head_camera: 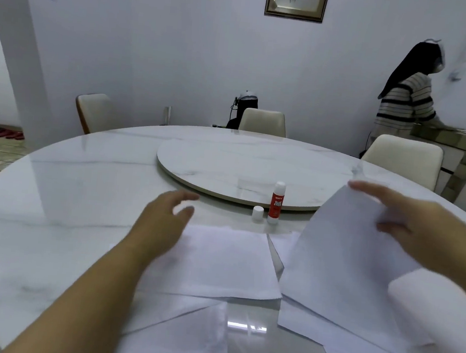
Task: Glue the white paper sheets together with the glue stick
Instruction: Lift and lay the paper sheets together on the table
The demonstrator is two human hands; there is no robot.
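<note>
Lifting a sheet (343, 261) at right of frame, the right hand (417, 234) is pinching it; the left hand (165, 221) is hovering open, empty; swinging paper risks toppling the uncapped glue stick (277, 202).

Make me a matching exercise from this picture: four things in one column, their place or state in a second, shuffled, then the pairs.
Things
1. glue stick
2. cap
3. right hand
4. left hand

Places or states
A. holds a raised paper sheet
B. open over the flat sheets, holding nothing
C. upright and uncapped beside the turntable
D. small and white, standing on the table just left of the stick

Pairs: 1-C, 2-D, 3-A, 4-B
</note>
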